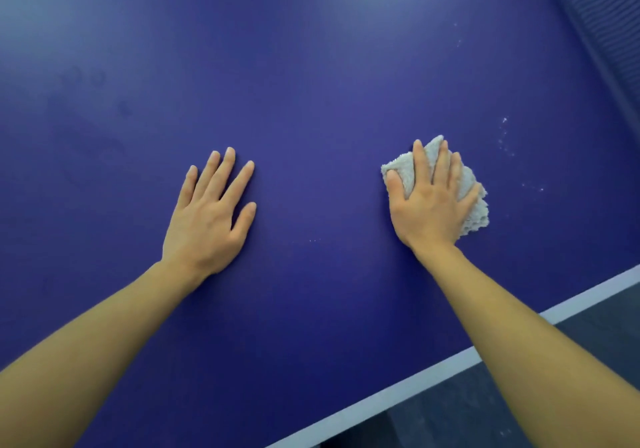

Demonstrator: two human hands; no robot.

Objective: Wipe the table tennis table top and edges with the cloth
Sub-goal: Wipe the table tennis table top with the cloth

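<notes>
Two grips lie on the blue counter point(311, 101): the left grip point(207, 219) rests bare, with fingers straight and spread. At its 3 o'clock, well apart, the right grip point(429, 201) presses flat on the cloth point(476, 212), fingers straight and a little spread, not curled round it. I judge the cloth light, soft and fluffy, so it may bunch or slip; it is best held under a flat palm over its middle. White specks point(504, 135) lie near, at its 2 o'clock, and the white edge line point(415, 381) runs at its 5 o'clock.
</notes>
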